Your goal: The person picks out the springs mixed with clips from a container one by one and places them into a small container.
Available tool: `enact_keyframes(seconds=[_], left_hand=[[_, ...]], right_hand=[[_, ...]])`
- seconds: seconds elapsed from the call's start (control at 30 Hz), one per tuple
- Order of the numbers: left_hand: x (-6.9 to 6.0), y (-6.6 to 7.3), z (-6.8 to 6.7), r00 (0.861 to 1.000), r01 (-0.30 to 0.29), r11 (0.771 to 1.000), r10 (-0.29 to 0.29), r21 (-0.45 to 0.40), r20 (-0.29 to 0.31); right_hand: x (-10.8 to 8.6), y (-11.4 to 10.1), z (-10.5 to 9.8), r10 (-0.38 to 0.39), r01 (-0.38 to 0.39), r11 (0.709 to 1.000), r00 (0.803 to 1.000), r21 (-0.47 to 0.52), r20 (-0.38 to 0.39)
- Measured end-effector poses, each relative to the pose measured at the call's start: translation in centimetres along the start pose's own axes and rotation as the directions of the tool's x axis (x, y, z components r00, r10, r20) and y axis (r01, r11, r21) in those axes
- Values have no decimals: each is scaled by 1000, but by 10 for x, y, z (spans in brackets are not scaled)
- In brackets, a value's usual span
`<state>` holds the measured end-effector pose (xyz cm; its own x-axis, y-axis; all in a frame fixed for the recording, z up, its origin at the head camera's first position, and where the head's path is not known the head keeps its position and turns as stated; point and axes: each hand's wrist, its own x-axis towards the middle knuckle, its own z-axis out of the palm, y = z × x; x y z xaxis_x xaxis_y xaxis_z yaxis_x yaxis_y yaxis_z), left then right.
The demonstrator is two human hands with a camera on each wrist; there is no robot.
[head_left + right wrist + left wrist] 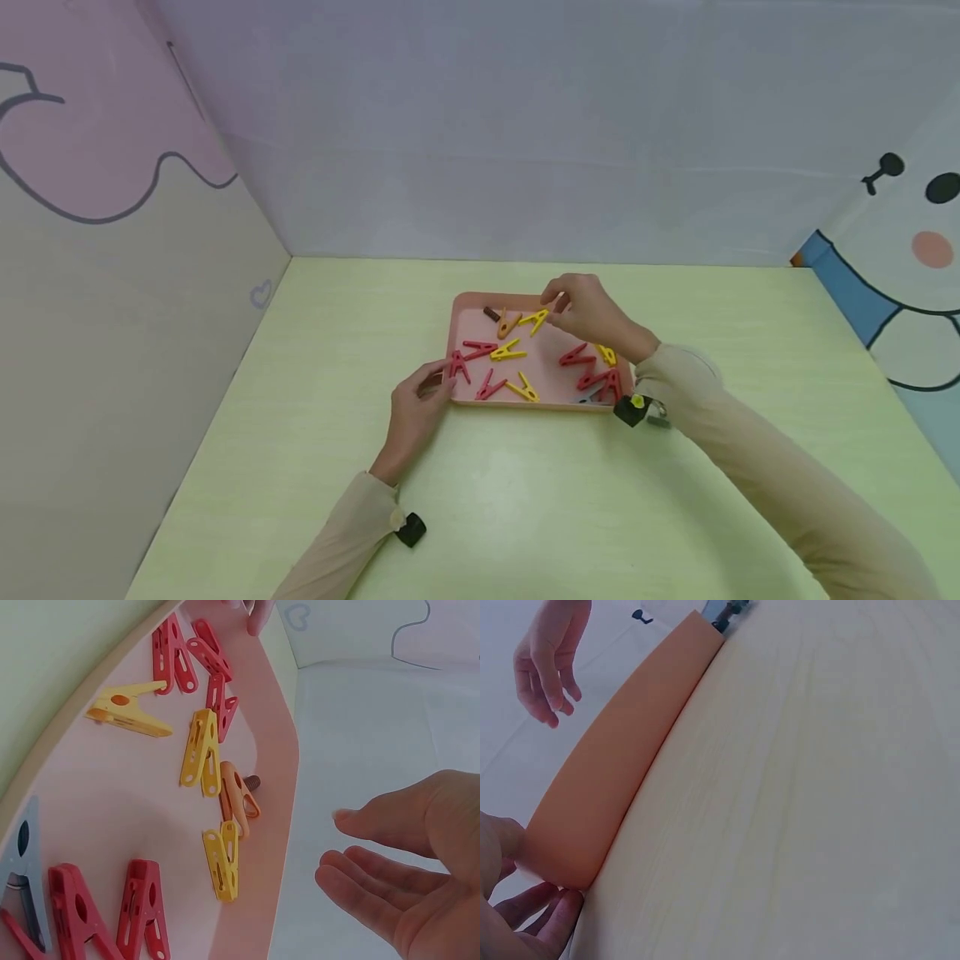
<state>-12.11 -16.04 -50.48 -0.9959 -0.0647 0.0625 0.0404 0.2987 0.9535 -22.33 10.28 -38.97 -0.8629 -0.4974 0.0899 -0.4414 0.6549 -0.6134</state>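
A shallow pink tray [540,407] holds several plastic clothespins. My left hand [420,404] grips the tray's near left corner; the left wrist view shows the thumb and fingers around its outer wall [604,772]. Above the tray's far side hovers my right hand [588,308], thumb and fingers apart, with nothing between them in the right wrist view. Nearest to it lies a yellow clothespin [221,862], beside an orange clothespin [234,796] and a small dark brown piece [491,314]. Red clothespins [491,385] and other yellow clothespins [508,352] are scattered around the tray.
A grey clothespin [24,877] lies at the tray's near right end, among red ones partly hidden by my right forearm. The tray stands on a pale wooden table [510,500]. Printed cloth walls [487,150] rise behind and at both sides.
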Motion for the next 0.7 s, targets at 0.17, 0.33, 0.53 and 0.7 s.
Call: enact_keyframes(seconds=[0.17, 0.33, 0.53, 0.7], left_hand=[[-1, 1, 1, 1000, -17, 1000, 17, 7, -4], [-1, 1, 0, 1000, -17, 1000, 17, 1, -2], [-2, 3, -2, 1000, -5, 1000, 5, -16, -5], [-11, 19, -3, 1000, -3, 1000, 3, -31, -5]], right_hand=[[6, -2, 4, 49, -49, 999, 998, -16, 25], [17, -2, 12, 41, -41, 999, 998, -3, 38], [29, -7, 20, 47, -49, 999, 997, 24, 65], [37, -12, 25, 29, -29, 1000, 997, 2, 71]])
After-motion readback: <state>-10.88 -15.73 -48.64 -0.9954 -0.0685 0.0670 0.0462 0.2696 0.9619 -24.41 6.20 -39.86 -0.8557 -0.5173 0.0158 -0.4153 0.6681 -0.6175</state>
